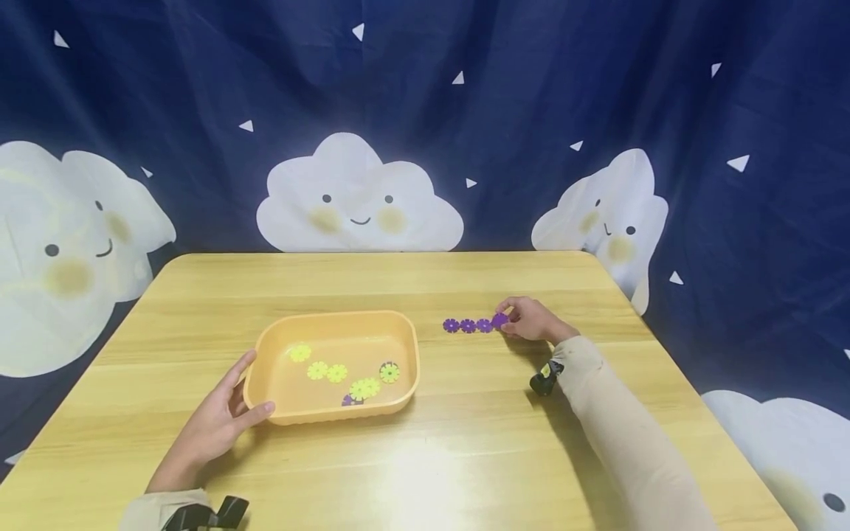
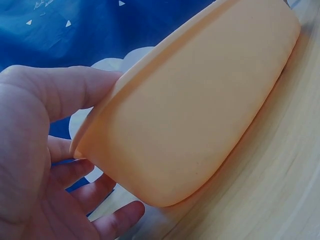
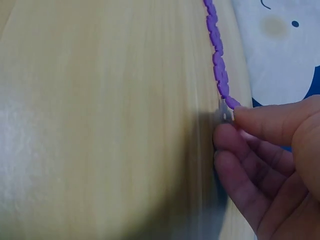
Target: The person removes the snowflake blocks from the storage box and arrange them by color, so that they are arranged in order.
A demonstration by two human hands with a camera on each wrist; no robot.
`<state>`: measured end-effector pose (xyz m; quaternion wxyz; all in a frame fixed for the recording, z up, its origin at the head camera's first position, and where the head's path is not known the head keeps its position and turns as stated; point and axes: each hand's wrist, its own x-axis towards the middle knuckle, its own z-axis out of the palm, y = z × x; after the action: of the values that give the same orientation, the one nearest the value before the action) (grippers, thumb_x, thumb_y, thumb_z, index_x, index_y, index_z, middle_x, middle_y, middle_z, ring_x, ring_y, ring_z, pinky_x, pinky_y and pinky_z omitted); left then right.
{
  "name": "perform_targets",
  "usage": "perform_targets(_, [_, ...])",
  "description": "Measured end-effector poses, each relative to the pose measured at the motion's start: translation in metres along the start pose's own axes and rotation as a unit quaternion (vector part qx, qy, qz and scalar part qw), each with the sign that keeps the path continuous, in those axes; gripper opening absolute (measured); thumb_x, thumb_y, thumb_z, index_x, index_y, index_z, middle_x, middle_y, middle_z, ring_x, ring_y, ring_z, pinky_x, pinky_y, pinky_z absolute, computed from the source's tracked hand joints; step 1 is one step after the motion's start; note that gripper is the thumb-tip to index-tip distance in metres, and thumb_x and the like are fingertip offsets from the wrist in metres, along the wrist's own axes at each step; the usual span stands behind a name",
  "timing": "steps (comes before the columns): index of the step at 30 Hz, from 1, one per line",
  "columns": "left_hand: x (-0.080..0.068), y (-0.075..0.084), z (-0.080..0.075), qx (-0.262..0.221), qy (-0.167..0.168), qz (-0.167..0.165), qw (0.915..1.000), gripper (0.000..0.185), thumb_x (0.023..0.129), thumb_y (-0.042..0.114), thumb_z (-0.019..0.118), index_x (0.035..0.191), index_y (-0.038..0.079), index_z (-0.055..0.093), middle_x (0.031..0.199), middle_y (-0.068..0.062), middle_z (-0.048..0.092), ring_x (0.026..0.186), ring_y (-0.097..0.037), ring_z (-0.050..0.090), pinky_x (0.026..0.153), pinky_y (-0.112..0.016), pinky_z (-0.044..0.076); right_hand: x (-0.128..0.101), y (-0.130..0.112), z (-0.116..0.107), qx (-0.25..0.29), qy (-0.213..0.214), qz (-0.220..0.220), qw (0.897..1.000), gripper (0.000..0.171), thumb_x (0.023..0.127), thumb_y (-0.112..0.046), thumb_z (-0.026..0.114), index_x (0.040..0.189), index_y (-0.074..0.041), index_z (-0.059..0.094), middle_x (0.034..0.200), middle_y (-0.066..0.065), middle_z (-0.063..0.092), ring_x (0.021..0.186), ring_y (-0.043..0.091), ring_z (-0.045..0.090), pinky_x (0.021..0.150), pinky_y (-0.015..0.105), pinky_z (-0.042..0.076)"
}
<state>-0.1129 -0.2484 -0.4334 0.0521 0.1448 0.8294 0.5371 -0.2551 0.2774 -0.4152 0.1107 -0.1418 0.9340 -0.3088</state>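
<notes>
My right hand (image 1: pixel 529 318) pinches a purple snowflake disc (image 1: pixel 500 321) between thumb and fingertips at the right end of a row. Several purple snowflake discs (image 1: pixel 468 326) make up that row, lying flat on the table; in the right wrist view the purple row (image 3: pixel 219 67) runs up from my fingertips. My left hand (image 1: pixel 215 417) holds the left end of an orange plastic basin (image 1: pixel 265 369), thumb at the near rim and fingers round the corner. Inside the basin lie several yellow snowflake discs (image 1: pixel 317 371) and a partly hidden purple disc (image 1: pixel 348 400).
The wooden table (image 1: pixel 505 442) carries the basin left of centre and the purple row to its right. Behind the table hangs a dark blue curtain (image 1: pixel 505 110) with white clouds. Black wrist cameras (image 1: pixel 546 377) sit on both wrists.
</notes>
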Motion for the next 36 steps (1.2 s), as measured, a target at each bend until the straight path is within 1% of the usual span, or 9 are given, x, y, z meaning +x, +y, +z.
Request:
perform_targets(3, [0.000, 0.000, 0.000, -0.007, 0.000, 0.006, 1.0000, 0.091, 0.093, 0.010, 0.065, 0.153, -0.001, -0.002, 0.153, -0.036, 0.010, 0.130, -0.055, 0.031, 0.087, -0.005, 0.038, -0.001, 0.000, 0.000, -0.033, -0.005, -0.004, 0.999, 0.028, 0.086, 0.001, 0.067, 0.113, -0.001, 0.062, 0.077, 0.005, 0.066, 0.064, 0.013, 0.061, 0.068, 0.032, 0.053])
perform_targets(13, [-0.002, 0.001, 0.000, -0.005, 0.001, -0.003, 1.0000, 0.091, 0.093, 0.010, 0.066, 0.154, 0.002, -0.001, 0.156, -0.031, 0.003, 0.132, -0.057, 0.025, 0.090, -0.007, 0.037, -0.001, 0.001, 0.002, -0.049, -0.020, 0.005, 0.999, 0.030, 0.087, -0.005, 0.070, 0.116, -0.004, 0.064, 0.062, 0.001, 0.063, 0.055, 0.014, 0.060, 0.061, 0.030, 0.049])
perform_targets(17, [-0.006, -0.001, -0.001, 0.023, 0.000, -0.014, 0.9996, 0.091, 0.094, 0.013, 0.065, 0.155, 0.004, -0.001, 0.158, -0.028, 0.000, 0.132, -0.060, 0.021, 0.102, -0.031, 0.038, -0.002, 0.001, 0.007, -0.053, -0.031, 0.015, 0.998, 0.031, 0.088, -0.007, 0.070, 0.119, -0.004, 0.064, 0.063, 0.001, 0.063, 0.056, 0.013, 0.061, 0.063, 0.029, 0.049])
perform_targets(22, [-0.011, -0.005, 0.000, 0.024, 0.000, -0.025, 0.9994, 0.092, 0.093, 0.013, 0.066, 0.155, 0.004, -0.001, 0.157, -0.028, -0.002, 0.132, -0.061, 0.019, 0.103, -0.042, 0.035, 0.000, -0.007, 0.009, -0.044, -0.052, 0.015, 0.998, 0.034, 0.090, -0.007, 0.068, 0.124, -0.002, 0.060, 0.066, 0.003, 0.065, 0.058, 0.015, 0.063, 0.057, 0.028, 0.049])
perform_targets(26, [-0.007, -0.004, -0.001, 0.027, 0.004, -0.025, 0.9993, 0.092, 0.094, 0.014, 0.065, 0.156, 0.008, -0.002, 0.158, -0.027, -0.004, 0.131, -0.064, 0.014, 0.099, -0.064, 0.025, 0.006, -0.020, 0.003, -0.034, -0.046, -0.006, 0.998, 0.034, 0.092, -0.005, 0.064, 0.125, 0.001, 0.059, 0.070, 0.008, 0.067, 0.060, 0.022, 0.064, 0.056, 0.028, 0.048])
perform_targets(28, [-0.006, -0.003, -0.002, 0.031, 0.004, -0.025, 0.9992, 0.092, 0.094, 0.014, 0.065, 0.156, 0.008, -0.002, 0.158, -0.028, -0.005, 0.130, -0.065, 0.014, 0.098, -0.065, 0.025, 0.009, -0.026, 0.001, -0.026, -0.052, -0.013, 0.998, 0.034, 0.093, -0.005, 0.063, 0.126, 0.002, 0.058, 0.073, 0.008, 0.069, 0.063, 0.024, 0.065, 0.057, 0.028, 0.049])
perform_targets(32, [-0.003, -0.002, -0.002, 0.024, 0.003, -0.021, 0.9995, 0.092, 0.093, 0.015, 0.066, 0.156, 0.007, -0.001, 0.157, -0.029, 0.003, 0.132, -0.059, 0.022, 0.104, -0.041, 0.037, 0.014, -0.037, -0.002, -0.009, -0.067, -0.026, 0.997, 0.036, 0.095, -0.007, 0.061, 0.129, 0.003, 0.056, 0.079, 0.011, 0.070, 0.067, 0.027, 0.066, 0.057, 0.029, 0.050])
perform_targets(35, [-0.001, -0.001, -0.001, 0.004, 0.004, -0.012, 0.9999, 0.092, 0.093, 0.013, 0.067, 0.155, 0.004, -0.001, 0.155, -0.032, 0.010, 0.132, -0.053, 0.030, 0.095, -0.014, 0.040, 0.015, -0.046, -0.004, 0.003, -0.073, -0.041, 0.996, 0.036, 0.096, -0.007, 0.061, 0.130, 0.004, 0.055, 0.081, 0.014, 0.070, 0.068, 0.030, 0.066, 0.055, 0.030, 0.051])
perform_targets(36, [-0.001, -0.001, 0.000, -0.003, 0.005, -0.009, 0.9999, 0.092, 0.093, 0.012, 0.067, 0.155, 0.003, -0.001, 0.155, -0.032, 0.010, 0.132, -0.053, 0.030, 0.093, -0.011, 0.040, 0.016, -0.049, -0.005, 0.004, -0.075, -0.048, 0.996, 0.037, 0.096, -0.007, 0.061, 0.130, 0.005, 0.054, 0.082, 0.016, 0.070, 0.068, 0.030, 0.066, 0.055, 0.031, 0.051])
